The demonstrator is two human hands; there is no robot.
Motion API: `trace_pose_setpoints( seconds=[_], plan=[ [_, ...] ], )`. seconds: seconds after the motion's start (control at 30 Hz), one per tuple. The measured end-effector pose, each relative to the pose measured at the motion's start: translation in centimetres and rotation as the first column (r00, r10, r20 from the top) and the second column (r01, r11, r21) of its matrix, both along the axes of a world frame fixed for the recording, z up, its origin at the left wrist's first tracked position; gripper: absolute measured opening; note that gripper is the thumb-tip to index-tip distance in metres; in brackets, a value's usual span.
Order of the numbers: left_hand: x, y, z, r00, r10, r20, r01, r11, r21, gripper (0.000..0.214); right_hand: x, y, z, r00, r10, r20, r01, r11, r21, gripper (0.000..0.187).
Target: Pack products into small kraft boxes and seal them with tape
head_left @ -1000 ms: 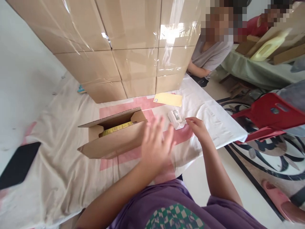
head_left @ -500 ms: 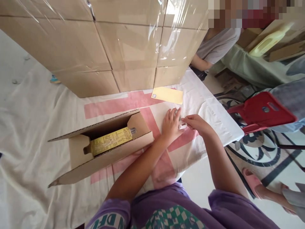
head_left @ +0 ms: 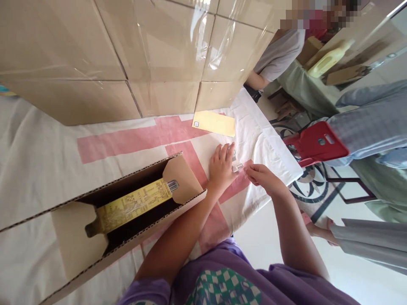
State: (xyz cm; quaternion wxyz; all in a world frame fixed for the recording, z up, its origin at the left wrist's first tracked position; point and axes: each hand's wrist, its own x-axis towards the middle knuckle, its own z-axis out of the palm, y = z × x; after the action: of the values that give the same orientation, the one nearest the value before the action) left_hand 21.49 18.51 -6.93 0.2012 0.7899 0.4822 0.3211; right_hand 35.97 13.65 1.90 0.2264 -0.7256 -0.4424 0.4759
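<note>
My left hand (head_left: pixel 221 166) lies over a small white device (head_left: pixel 235 166) on the cloth-covered table (head_left: pixel 47 148), fingers curled on top of it. My right hand (head_left: pixel 259 174) pinches the device's near end with its fingertips. Most of the device is hidden under the left hand. To the left lies an open cardboard box (head_left: pixel 133 203) with a yellow labelled package (head_left: pixel 133 205) inside. A yellow envelope (head_left: pixel 213 123) lies just beyond my hands.
A wall of plastic-wrapped cartons (head_left: pixel 143 51) stands at the back of the table. A seated person in grey (head_left: pixel 276 55) is at the far right corner. A red plastic stool (head_left: pixel 314 144) and another person's legs (head_left: pixel 365 237) are on the right, past the table edge.
The left hand came across from above the box and settled on the white device. The right hand closed onto its end. The view has tilted and moved closer to the box.
</note>
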Motion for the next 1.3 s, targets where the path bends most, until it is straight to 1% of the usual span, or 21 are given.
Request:
trace_pose_setpoints(
  seconds=[0.07,0.1,0.17,0.23,0.3,0.4,0.53,0.73,0.87,0.93,1.0,1.1,1.17,1.23,1.3],
  plan=[
    [-0.1,0.0,0.1,1.000,-0.004,0.004,0.004,1.000,-0.003,0.087,0.1,-0.7,-1.4,1.000,-0.020,-0.006,0.020,1.000,0.014,0.048],
    [-0.1,0.0,0.1,1.000,-0.001,0.008,0.001,1.000,0.000,0.085,0.1,-0.9,-2.2,1.000,-0.026,-0.010,0.027,0.999,0.042,0.048],
    [-0.1,0.0,0.1,1.000,0.008,0.015,-0.008,1.000,0.011,0.081,-0.1,-1.2,-3.8,1.000,-0.027,-0.001,0.027,0.989,0.145,0.050],
    [-0.1,0.1,0.1,1.000,0.010,0.019,-0.010,1.000,0.019,0.079,-0.2,-1.5,-5.1,0.999,-0.028,0.044,0.016,0.967,0.253,0.053],
    [-0.1,0.1,0.1,1.000,0.005,0.025,-0.005,1.000,0.026,0.080,-0.2,-1.7,-6.0,0.994,-0.040,0.104,0.007,0.953,0.303,0.055],
    [-0.2,0.0,0.2,0.999,0.000,0.040,-0.002,0.999,0.034,0.078,-0.1,-2.0,-6.6,0.987,-0.042,0.155,-0.009,0.950,0.312,0.056],
    [-0.2,-0.1,0.2,0.997,-0.020,0.070,0.018,0.999,0.037,0.080,0.1,-2.2,-6.4,0.983,-0.034,0.182,-0.029,0.942,0.334,0.055],
    [-0.3,0.4,-0.2,0.983,-0.103,0.155,0.095,0.994,0.057,0.087,0.0,-2.5,-6.1,0.972,-0.026,0.232,-0.066,0.923,0.379,0.049],
    [-0.4,0.7,-0.7,0.972,-0.146,0.182,0.139,0.989,0.051,0.092,-0.3,-3.2,-6.1,0.976,-0.047,0.211,-0.044,0.913,0.405,0.047],
    [-0.4,0.5,-0.6,0.966,-0.167,0.198,0.163,0.986,0.036,0.096,-0.7,-3.9,-6.0,0.981,-0.069,0.184,-0.018,0.901,0.434,0.046],
    [-0.6,-0.2,0.1,0.958,-0.188,0.215,0.186,0.982,0.029,0.090,-1.2,-4.7,-5.6,0.983,-0.094,0.155,0.009,0.879,0.476,0.046],
    [-1.6,-2.4,2.1,0.943,-0.224,0.246,0.224,0.974,0.027,0.060,-2.5,-5.8,-4.5,0.986,-0.125,0.111,0.042,0.828,0.558,0.045],
    [-2.9,-4.3,3.7,0.930,-0.260,0.261,0.265,0.964,0.016,0.046,-3.5,-6.4,-3.5,0.989,-0.124,0.082,0.046,0.783,0.620,0.043],
    [-4.7,-6.3,5.1,0.900,-0.305,0.310,0.328,0.944,-0.022,0.041,-4.7,-6.7,-2.5,0.995,-0.078,0.069,0.012,0.740,0.673,0.038],
    [-6.9,-7.9,6.1,0.854,-0.316,0.414,0.369,0.928,-0.053,0.038,-5.8,-7.0,-1.6,0.996,0.012,0.089,-0.072,0.698,0.712,0.030]
  ],
)
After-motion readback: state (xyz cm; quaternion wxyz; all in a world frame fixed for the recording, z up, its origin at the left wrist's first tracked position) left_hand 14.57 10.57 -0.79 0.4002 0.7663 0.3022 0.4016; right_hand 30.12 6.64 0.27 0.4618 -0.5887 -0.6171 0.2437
